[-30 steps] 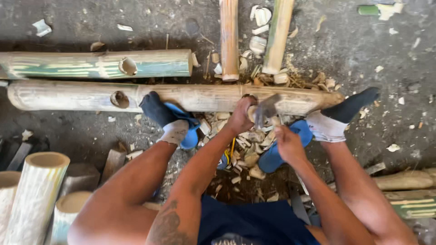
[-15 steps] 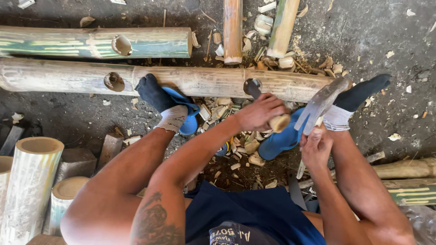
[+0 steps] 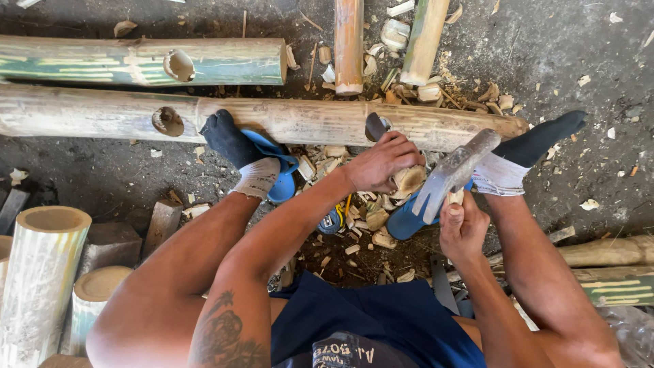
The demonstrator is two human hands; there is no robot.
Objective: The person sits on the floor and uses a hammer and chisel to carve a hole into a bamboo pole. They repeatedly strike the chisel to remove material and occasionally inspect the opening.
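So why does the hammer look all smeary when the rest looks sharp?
In the head view, the hammer in the right hand is streaked with motion blur, while the left hand on the wooden handle and the long bamboo pole are crisp. The light is soft daylight, with no strong glare, and the poles bow slightly toward the picture's edges.

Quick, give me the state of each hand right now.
Left hand: closed around the wooden handle of a tool set at the hole in the bamboo pole.
Right hand: closed on the hammer, head raised.
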